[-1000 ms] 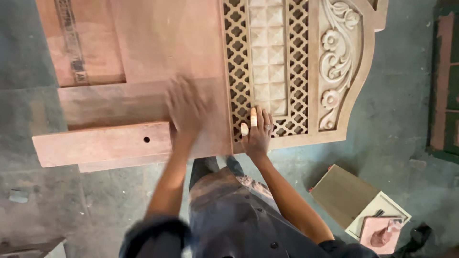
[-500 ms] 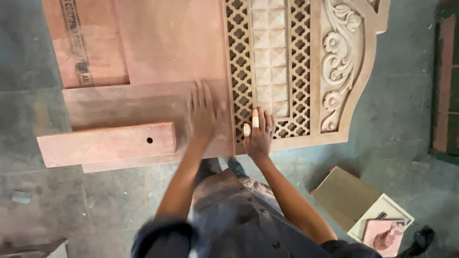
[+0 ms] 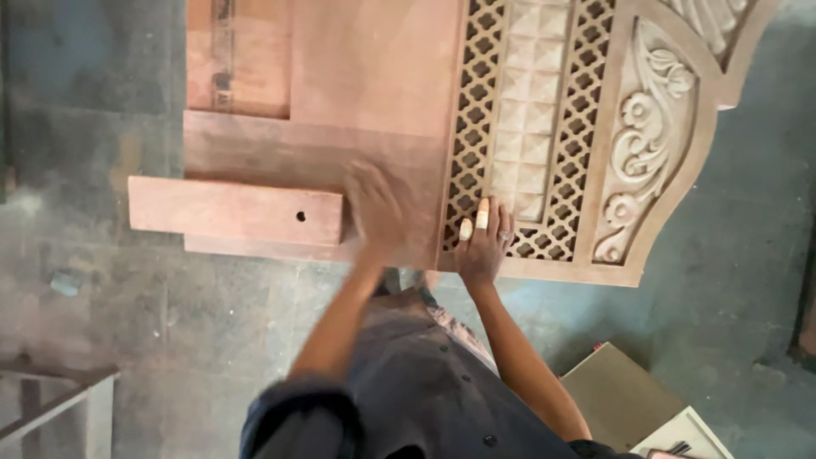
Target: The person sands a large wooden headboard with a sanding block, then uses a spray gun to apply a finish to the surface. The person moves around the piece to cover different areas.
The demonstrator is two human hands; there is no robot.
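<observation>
A large carved wooden panel (image 3: pixel 646 161) lies on the floor, with a lattice section (image 3: pixel 586 127), a column of small pyramid squares and a floral scroll. My right hand (image 3: pixel 482 246) rests flat on the lattice's near edge; two of its fingers are wrapped in pale tape. My left hand (image 3: pixel 374 208) is blurred with motion and pressed on the flat plain part of the panel (image 3: pixel 374 76), just right of a wooden block (image 3: pixel 238 211) with a small hole. Whether that hand holds anything is hidden by the blur.
Grey concrete floor (image 3: pixel 127 340) surrounds the panel. A brown cardboard box (image 3: pixel 620 395) sits at the lower right beside a white-edged item. A pale frame (image 3: pixel 59 399) stands at the lower left. A darker inset board (image 3: pixel 238 51) lies at the panel's far left.
My left hand stays blurred and shifts slightly back and forth over the flat wood near the block. My right hand stays on the lattice. The view has shifted a little.
</observation>
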